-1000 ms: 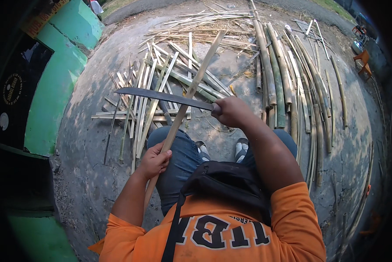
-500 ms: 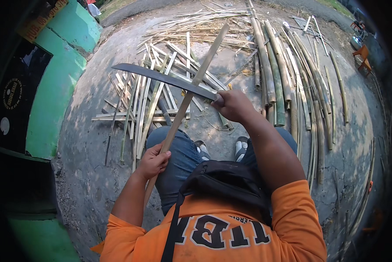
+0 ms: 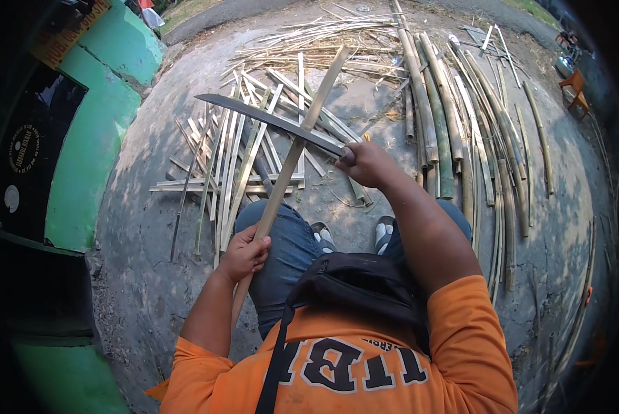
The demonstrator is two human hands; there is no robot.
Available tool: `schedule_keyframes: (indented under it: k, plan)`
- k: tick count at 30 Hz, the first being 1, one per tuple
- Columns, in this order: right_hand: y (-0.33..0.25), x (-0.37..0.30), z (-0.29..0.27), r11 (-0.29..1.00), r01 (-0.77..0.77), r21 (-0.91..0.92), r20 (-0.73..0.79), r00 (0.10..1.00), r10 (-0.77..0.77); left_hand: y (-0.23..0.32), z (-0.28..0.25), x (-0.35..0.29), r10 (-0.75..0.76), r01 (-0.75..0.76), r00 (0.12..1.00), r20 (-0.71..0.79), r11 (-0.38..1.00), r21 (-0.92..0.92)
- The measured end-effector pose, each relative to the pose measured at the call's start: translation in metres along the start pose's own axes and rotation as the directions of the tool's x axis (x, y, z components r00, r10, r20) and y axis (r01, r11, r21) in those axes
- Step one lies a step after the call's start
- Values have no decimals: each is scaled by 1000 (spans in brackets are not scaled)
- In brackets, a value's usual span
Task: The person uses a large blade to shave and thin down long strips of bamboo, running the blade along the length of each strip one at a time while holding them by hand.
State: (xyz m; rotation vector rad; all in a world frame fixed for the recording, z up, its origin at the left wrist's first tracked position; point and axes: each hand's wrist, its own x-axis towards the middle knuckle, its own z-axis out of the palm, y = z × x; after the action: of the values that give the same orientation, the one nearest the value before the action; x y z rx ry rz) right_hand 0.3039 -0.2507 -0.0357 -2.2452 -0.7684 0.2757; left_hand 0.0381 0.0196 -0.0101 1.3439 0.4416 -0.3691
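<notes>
My left hand (image 3: pixel 246 254) is closed around the lower part of a split bamboo strip (image 3: pixel 280 191), which slants up and away to the right over my left thigh. In my right hand (image 3: pixel 366 164) is the handle of a machete (image 3: pixel 268 118). Its long dark blade points to the far left and crosses the strip above the strip's middle, touching it. The tip of the blade stands free beyond the strip. Below my left hand, the strip's lower end runs down beside my left forearm.
A jumbled heap of split bamboo strips (image 3: pixel 233 165) lies ahead on the left. Thinner strips (image 3: pixel 309 43) spread out farther off. Whole bamboo poles (image 3: pixel 439 117) lie lengthwise on the right. A green wall (image 3: pixel 92 165) borders the left, and an orange chair (image 3: pixel 574 93) is at far right.
The machete and its blade tip have shifted a little to the right and slightly down the strip. The strip's far end has tipped slightly lower and left. Both hands keep their grips.
</notes>
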Motion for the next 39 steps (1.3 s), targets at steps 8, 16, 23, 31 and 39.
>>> schedule_keyframes:
  k: [8,16,23,31,39]
  plan:
    - [-27,-6,21,916,329,-229,31,943,-331,-6,-4,-7,55,-55,998,-15,998,24]
    - [48,26,-5,946,-164,280,-521,801,294,4,-8,-2,41,-40,999,15,998,-52]
    - [37,5,-60,-125,162,979,-65,826,560,22,10,-16,123,-117,989,87,991,-62]
    - [17,-5,-65,-114,114,987,-53,898,437,31,34,-3,118,-126,978,171,991,38]
    - [-11,-11,-51,93,76,993,-99,957,274,45,57,8,103,-116,972,209,992,51]
